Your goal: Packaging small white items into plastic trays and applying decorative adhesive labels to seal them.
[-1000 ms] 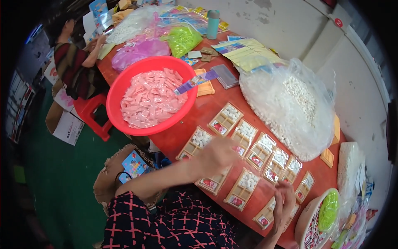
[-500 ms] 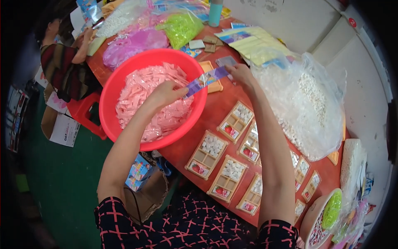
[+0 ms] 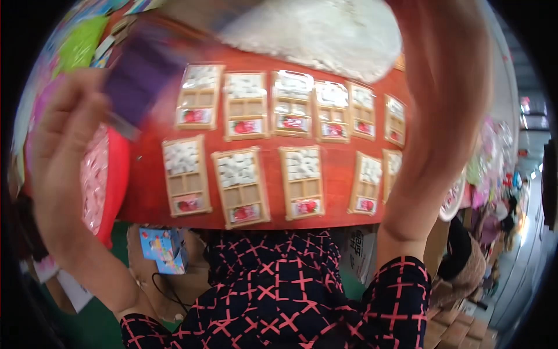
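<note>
Red table (image 3: 337,189): here's the stage, two rows of trays laid across it, the far edge lost in blur.
White-filled bag (image 3: 325,29): big, likely heavy yet slack; gather it from beneath. The top edge crops it.
Red basin (image 3: 118,168): looks like stiff plastic, best gripped by the rim; most is out of sight behind the left forearm or beyond it.
Right forearm (image 3: 424,157): up it goes over the table's right side, and the right hand is cut off above, so no telling its grip.
Left hand (image 3: 67,131): smeared by motion, thumb and fingers pinching the purple piece near its lower left edge.
Trays (image 3: 251,192): probably light and rigid; lift level by both long sides, or loose contents may slide. The rightmost in the near row is part-covered by the forearm.
Purple piece (image 3: 142,72): held aloft left of the trays, above the table; flat, surely light, perhaps slick and bendy, so edges suit fingertips. Its print is unreadable through the blur.
Strawberry packets (image 3: 305,207): small, maybe slippery; pick by a corner. Glare veils several tray tops behind.
</note>
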The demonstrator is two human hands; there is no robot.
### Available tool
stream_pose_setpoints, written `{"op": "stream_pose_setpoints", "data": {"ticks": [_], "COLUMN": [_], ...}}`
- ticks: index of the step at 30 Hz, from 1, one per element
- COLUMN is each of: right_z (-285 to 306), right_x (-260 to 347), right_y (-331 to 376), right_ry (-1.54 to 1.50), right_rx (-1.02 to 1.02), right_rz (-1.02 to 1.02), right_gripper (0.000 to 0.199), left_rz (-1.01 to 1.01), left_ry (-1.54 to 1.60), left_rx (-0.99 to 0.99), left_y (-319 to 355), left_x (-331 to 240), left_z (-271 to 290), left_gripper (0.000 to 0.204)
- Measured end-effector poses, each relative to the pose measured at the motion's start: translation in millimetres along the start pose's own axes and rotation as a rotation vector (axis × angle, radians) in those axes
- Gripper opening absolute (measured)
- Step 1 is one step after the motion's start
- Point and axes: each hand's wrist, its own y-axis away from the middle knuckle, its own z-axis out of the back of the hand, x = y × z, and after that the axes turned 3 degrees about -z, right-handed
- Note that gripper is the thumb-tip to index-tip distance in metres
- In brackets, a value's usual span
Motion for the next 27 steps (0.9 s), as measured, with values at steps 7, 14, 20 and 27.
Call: {"op": "stream_pose_setpoints", "data": {"ticks": [7,14,20,27], "right_z": [244,328,342,341], "right_x": [-5,38,11,-22], "right_y": [230,358,379,376], "right_ry": [-0.429,-0.484,-0.677,-0.849], "right_rx": [-0.504,-0.893,-0.845,-0.833], "right_rz": [-0.716,-0.724,-0.764,-0.75], "right_gripper": [0.022,0.019,0.026,0.03], "left_rz": [0.156,-0.589,-0.893,-0.878], "left_ry": [0.235,-0.359,-0.63,-0.722], "left_rx": [1.045,0.978,0.859,0.975], "left_y": [62,147,150,135], "left_x": [3,61,87,110], "left_z": [-207,-331,-368,-352], "left_gripper": [0.019,0.045,0.033,0.032]}}
